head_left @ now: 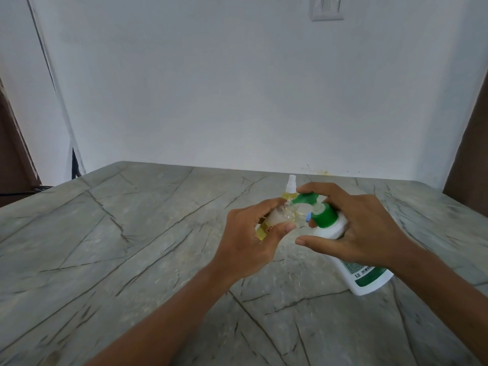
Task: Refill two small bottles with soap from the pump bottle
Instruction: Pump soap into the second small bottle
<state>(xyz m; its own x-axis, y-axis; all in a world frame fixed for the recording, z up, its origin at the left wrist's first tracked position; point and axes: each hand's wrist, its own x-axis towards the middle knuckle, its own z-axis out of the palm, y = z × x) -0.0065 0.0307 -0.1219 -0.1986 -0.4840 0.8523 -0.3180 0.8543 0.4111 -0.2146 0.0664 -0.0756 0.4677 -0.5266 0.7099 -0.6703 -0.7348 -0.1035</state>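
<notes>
Grey marble table (132, 247) w/ white wall (211, 88) behind.

Two bare hands over the table (132, 233): left hand (248, 233), right hand (367, 223). Forearms bare from wrist to near table edge. Slender fingers. Short-trimmed nails show on both thumbs. Knuckle creases plain on right hand.

Views: one, a head-worn wide-angle camera.
Position: above the near side of the table (132, 247), at the person's head height.
Facing: forward and down. The wall (237, 88) fills the upper half, and the top edge cuts the switch plate (327, 7).
Nearness: close. Both forearms enter from the bottom edge.
Centre: left hand (248, 233) with small bottle (280, 217) and right hand (364, 223) with pump bottle (332, 227), both just right of middle.
Distortion: side edges bow.
</notes>
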